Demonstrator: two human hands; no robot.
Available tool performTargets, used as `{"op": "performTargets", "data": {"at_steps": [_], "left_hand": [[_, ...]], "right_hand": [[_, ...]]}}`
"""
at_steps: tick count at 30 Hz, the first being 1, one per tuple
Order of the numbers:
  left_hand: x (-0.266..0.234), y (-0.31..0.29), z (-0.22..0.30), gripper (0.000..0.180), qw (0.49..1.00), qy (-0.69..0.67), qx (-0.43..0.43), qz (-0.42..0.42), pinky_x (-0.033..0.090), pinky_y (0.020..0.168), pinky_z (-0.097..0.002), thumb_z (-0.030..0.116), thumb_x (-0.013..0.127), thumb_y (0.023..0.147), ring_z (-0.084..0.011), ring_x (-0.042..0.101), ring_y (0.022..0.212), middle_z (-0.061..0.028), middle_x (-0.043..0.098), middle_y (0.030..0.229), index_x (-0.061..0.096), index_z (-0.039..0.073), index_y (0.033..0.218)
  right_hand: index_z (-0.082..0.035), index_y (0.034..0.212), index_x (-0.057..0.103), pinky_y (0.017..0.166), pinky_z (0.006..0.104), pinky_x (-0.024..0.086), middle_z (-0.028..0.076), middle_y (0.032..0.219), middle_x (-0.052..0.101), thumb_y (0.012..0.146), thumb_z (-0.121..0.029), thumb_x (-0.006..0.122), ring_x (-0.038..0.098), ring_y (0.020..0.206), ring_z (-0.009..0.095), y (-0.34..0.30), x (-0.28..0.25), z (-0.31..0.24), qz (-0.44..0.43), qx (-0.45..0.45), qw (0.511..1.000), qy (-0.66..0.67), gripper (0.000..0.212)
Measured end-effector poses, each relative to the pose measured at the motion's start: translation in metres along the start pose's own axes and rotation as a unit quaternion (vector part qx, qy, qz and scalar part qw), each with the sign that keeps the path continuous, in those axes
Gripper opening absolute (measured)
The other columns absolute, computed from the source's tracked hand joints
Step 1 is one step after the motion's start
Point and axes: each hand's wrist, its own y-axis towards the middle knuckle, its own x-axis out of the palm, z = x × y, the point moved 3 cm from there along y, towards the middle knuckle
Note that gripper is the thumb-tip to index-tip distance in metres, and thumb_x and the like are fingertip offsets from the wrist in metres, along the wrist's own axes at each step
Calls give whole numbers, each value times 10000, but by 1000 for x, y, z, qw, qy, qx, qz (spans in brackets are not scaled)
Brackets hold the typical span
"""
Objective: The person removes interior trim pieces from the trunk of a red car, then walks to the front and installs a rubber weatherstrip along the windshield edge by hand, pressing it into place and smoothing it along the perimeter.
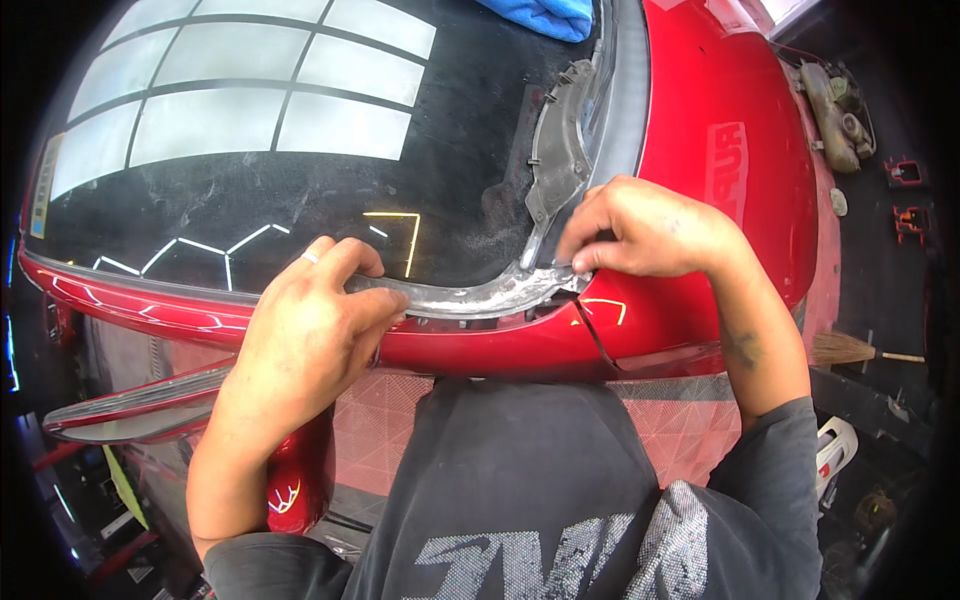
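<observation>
Across most of my view sits one red car [430, 350], and I'm up against its side with both hands out on the bodywork. Next biggest: one dark windshield [450, 190], dusty in patches, with a single grid of bright panels reflected in it. Then one glossy red hood [690, 110] off to the right, and below the car a stretch of red patterned floor [385, 420].

Sizing down, there's the bit my hands are at: one grey curved strip [470, 300], pretty scuffed, running between the near edge of the glass and the red bodywork and bending round the corner toward the hood. One dark grey cowl piece [560, 150] sits further up, along the glass.

Two hands, both mine. Left hand [315, 310] is at the strip's left stretch, thumb and index a little apart with grey showing between them; can't tell if they're actually clamped on it. Right hand [650, 230] is at the corner, fingers curled in with the thumb close by, and I can't tell if anything's pinched there.

Smaller stuff: one blue cloth [550, 15] up top on the glass, one broom [860, 350] over on the right, and one ring [310, 257] on my left hand.
</observation>
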Motion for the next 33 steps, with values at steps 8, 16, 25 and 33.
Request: {"op": "performTargets", "data": {"at_steps": [8, 16, 25, 33], "left_hand": [[5, -8, 7, 155, 1000, -3, -28, 3, 595, 850, -460, 31, 892, 913, -354, 723, 1002, -144, 722, 1143, 878, 26, 1067], [3, -5, 7, 106, 998, -35, -49, 36, 636, 859, -450, 43, 871, 994, -367, 784, 993, -166, 770, 1094, 838, -25, 1068], [25, -17, 21, 133, 998, 11, -49, 31, 620, 952, -478, 89, 877, 976, -355, 758, 1074, -133, 768, 1142, 887, 28, 1093], [35, -23, 34, 122, 987, 146, 0, 71, 622, 927, -461, 106, 882, 955, -319, 716, 1033, -77, 775, 1134, 914, 83, 1071]], "right_hand": [[-24, 1316, 851, 975, 436, 645, 159, 1137, 886, 1043, -206, 857, 834, 1055, 301, -3, 1, -18, 1, 43, 999, 13, 328], [-55, 1226, 882, 910, 421, 662, 132, 1074, 893, 1025, -218, 868, 846, 1004, 269, 13, -3, -14, -44, 51, 997, -31, 259], [-34, 1175, 903, 875, 395, 652, 134, 1001, 889, 998, -168, 915, 848, 956, 242, -6, 12, -15, 17, 72, 996, -53, 223], [-23, 1175, 903, 921, 484, 663, 173, 1081, 880, 976, -150, 904, 848, 1074, 345, -8, 19, -32, 10, 51, 990, -132, 236]]}}
